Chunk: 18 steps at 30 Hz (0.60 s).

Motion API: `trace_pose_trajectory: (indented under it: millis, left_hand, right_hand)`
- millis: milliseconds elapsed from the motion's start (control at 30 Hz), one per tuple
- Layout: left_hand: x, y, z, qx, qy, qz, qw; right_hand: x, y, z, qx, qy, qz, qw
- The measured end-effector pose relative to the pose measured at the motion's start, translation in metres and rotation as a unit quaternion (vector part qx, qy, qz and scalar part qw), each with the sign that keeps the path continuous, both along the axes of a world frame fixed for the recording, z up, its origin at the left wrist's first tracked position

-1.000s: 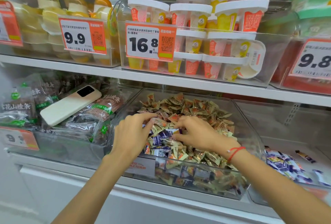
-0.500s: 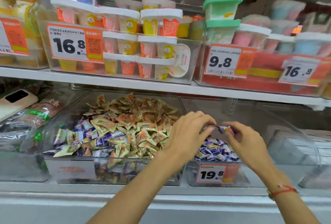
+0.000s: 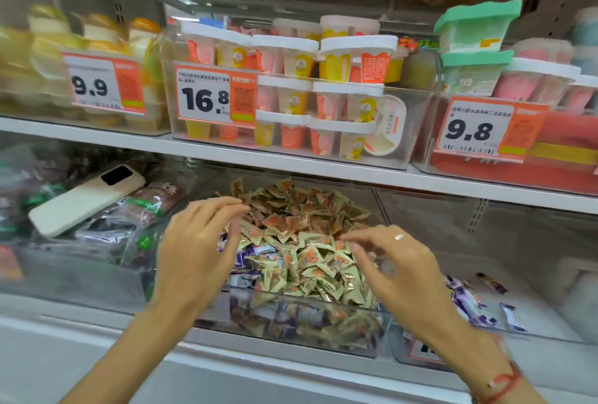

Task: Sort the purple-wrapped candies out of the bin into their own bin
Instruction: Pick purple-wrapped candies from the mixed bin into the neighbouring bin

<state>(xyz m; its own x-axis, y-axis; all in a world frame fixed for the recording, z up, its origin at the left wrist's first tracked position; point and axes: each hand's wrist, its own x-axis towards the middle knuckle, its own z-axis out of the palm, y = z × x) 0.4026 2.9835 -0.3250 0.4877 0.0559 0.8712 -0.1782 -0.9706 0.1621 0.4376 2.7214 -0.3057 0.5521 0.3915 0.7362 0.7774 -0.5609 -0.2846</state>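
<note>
A clear bin [image 3: 291,313] on the lower shelf is heaped with gold-and-orange candies [image 3: 301,219]. Some purple-wrapped candies [image 3: 250,256] lie at its front left. My left hand [image 3: 197,248] hovers over the bin's left side, fingers relaxed, holding nothing. My right hand [image 3: 398,267] hangs over the bin's right side, fingers spread and empty. To the right, another clear bin [image 3: 534,326] holds several purple-wrapped candies [image 3: 469,303] near its front left.
A white phone [image 3: 87,198] lies on packaged snacks in the bin to the left. The upper shelf [image 3: 291,161] carries bins of pudding cups with price tags 9.9, 16.8 and 9.8. It overhangs the rear of the candy bins.
Both hands have moved left from the right-hand bin, where they held purple candies, back over the mixed bin and are now empty. The view has swung left.
</note>
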Motion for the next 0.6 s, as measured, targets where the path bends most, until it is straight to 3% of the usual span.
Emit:
trace_pose_trajectory:
  millis: [167,300,400,500,600]
  left_hand:
    - [-0.010,0.083,-0.018,-0.049,0.079,0.136,0.986]
    - [-0.016,0.110,-0.034,-0.046,0.164,0.098,0.981]
    - [-0.021,0.110,-0.034,-0.076,0.155,0.078,0.982]
    - [-0.018,0.106,-0.036,-0.088,0.153,0.079,0.981]
    - [-0.018,0.099,-0.035,-0.091,0.138,0.097,0.982]
  right_hand:
    - [0.020,0.123,-0.002,-0.134,0.083,0.132,0.979]
    - [0.040,0.199,-0.008,-0.261,0.207,0.214,0.918]
    - [0.061,0.214,-0.013,-0.252,0.312,0.247,0.882]
    - [0.078,0.212,-0.027,-0.251,0.314,0.243,0.883]
    - [0.075,0.220,-0.040,-0.277,0.217,0.183,0.918]
